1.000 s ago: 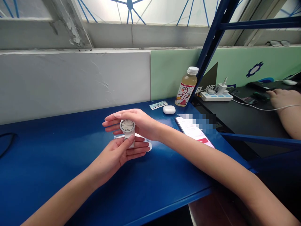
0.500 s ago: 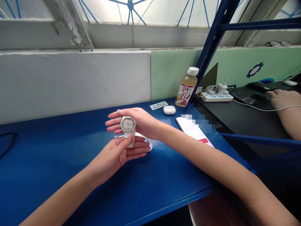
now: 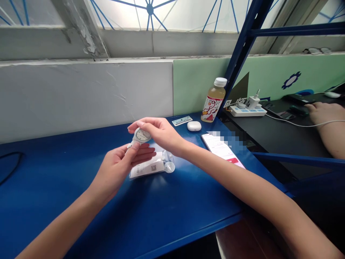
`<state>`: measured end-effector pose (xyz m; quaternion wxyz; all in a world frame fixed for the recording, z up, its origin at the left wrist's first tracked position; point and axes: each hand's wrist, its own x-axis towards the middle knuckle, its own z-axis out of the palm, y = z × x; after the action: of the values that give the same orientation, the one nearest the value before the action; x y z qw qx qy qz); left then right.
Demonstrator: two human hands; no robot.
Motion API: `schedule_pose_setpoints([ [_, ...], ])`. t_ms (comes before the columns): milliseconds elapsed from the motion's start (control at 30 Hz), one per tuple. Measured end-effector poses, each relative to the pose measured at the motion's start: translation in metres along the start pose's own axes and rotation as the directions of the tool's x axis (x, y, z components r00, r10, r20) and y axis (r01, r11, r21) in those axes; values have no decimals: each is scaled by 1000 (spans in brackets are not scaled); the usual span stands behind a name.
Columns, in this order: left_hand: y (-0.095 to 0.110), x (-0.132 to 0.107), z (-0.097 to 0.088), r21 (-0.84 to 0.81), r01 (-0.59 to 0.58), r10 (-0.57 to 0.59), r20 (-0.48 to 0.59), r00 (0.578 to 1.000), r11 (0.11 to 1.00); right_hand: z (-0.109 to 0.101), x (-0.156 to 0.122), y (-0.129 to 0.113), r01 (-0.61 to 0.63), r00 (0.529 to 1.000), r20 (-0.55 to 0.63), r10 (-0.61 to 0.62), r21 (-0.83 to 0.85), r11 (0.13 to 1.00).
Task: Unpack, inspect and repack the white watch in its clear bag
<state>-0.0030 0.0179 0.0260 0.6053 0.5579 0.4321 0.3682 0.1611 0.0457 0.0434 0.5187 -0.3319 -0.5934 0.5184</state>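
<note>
A white wristwatch (image 3: 142,135) with a round pale dial is held above the blue desk, its face tilted toward me. My left hand (image 3: 118,162) pinches the watch's white strap under the thumb, its other fingers stretched out behind. From the right, my right hand (image 3: 161,133) closes over the far side of the watch, with its thumb at the case's upper edge and its fingers curled behind. Below the hands lies a clear plastic packet (image 3: 151,168) with a white label and a printed code, partly covered by my left fingers.
At the back right of the blue desk (image 3: 172,212) stand a drink bottle (image 3: 213,100) and a white earbud case (image 3: 194,126) beside a small card (image 3: 182,121). A phone (image 3: 222,149) lies nearby. Past the blue post, another person's hand (image 3: 327,115) rests near a power strip (image 3: 248,109).
The watch has turned and tilted, moving slightly up and left. My right hand has gone from flat fingers behind it to curling onto it. My left hand shifted left, uncovering the packet.
</note>
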Motion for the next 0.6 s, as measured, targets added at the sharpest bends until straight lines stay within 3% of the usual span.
schedule_pose_setpoints([
  [100, -4, -1, -7, 296, -201, 262, -181, 948, 934, -6, -13, -3, 172, 984, 30, -174, -369, 913],
  [167, -10, -1, -10, 373, -262, 345, -178, 921, 890, -13, -27, -4, 240, 971, 116, -211, -492, 837],
  [267, -19, -2, -8, 315, -285, 331, -101, 938, 905, -27, -53, -1, 315, 947, 219, -234, -492, 812],
  [333, -22, -3, -5, 272, -284, 302, -26, 953, 920, -36, -69, 2, 312, 948, 213, -235, -486, 816],
  [400, -23, -4, -2, 334, -312, 311, 58, 949, 889, -42, -80, 4, 328, 944, 216, -251, -514, 793],
  [533, -27, 2, -6, 586, -410, 359, 208, 910, 699, -52, -87, 6, 362, 932, 251, -262, -609, 705],
  [600, -31, 8, -12, 717, -453, 355, 297, 886, 530, -58, -87, 6, 398, 917, 268, -295, -657, 640],
])
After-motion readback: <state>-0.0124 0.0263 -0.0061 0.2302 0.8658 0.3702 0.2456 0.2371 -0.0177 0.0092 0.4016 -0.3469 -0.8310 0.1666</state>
